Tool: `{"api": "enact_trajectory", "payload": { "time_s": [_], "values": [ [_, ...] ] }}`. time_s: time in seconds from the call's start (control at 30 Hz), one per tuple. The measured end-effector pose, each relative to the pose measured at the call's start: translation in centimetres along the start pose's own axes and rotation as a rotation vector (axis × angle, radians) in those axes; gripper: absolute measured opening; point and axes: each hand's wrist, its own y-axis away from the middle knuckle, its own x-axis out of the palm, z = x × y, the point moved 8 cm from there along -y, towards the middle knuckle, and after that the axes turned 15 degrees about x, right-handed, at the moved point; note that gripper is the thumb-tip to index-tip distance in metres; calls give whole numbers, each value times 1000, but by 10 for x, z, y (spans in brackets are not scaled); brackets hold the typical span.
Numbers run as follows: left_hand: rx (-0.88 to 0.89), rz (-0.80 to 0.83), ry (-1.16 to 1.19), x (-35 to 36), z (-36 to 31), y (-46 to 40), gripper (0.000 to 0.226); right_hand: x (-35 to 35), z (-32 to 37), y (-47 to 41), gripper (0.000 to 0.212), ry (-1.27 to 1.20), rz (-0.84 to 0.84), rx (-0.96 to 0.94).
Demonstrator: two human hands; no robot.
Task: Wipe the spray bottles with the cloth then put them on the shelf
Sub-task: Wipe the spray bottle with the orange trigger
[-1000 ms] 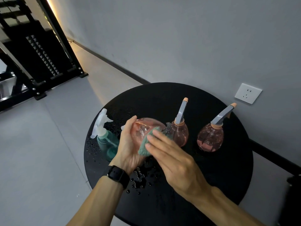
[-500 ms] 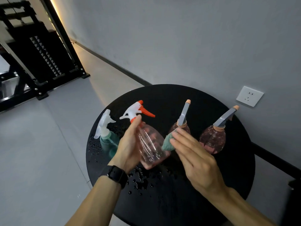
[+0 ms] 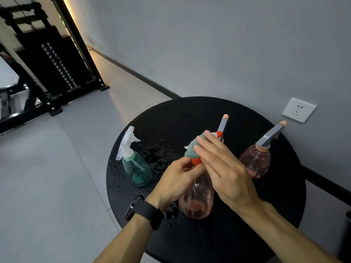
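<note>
My left hand (image 3: 177, 180) grips a clear pink spray bottle (image 3: 197, 198) with an orange-and-white trigger head, held upright over the round black table (image 3: 190, 118). My right hand (image 3: 222, 168) presses a green cloth (image 3: 191, 149) against that trigger head. A teal bottle (image 3: 135, 168) with a white trigger stands at the left. A round pink bottle (image 3: 255, 162) with a grey lever stands at the right. Another grey-lever bottle (image 3: 223, 124) shows only its top behind my hands.
Water drops (image 3: 117, 168) lie on the table's left and front parts. A grey wall with a white socket (image 3: 299, 110) is just behind the table. A black metal shelf frame (image 3: 55, 73) stands on the floor at the far left.
My left hand turned the pink bottle from lying sideways to upright, and it now sits lower. My right hand moved the cloth from the bottle's body up onto its trigger head.
</note>
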Motion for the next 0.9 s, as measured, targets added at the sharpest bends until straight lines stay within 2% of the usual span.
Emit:
{"api": "enact_trajectory", "payload": {
  "time_s": [0.13,0.27,0.4,0.57,0.67,0.8,0.9],
  "values": [
    [49,-35,-63,-8,0,1,17,11,-4,0,39,22,69,-1],
    [66,-34,-20,-11,1,3,13,9,-10,3,36,19,43,1],
    [64,-85,108,-21,0,4,18,7,-26,8,42,31,35,64],
    [86,-125,137,-31,-7,4,35,4,-37,12,41,58,41,93],
    [63,-143,131,-33,-4,4,34,-5,-33,10,40,65,-21,97],
    [43,-110,14,-31,4,5,21,-23,-13,2,32,48,-166,31],
    [53,-49,-33,-20,5,6,28,-18,-2,-2,34,33,-153,-2]
  ]
}}
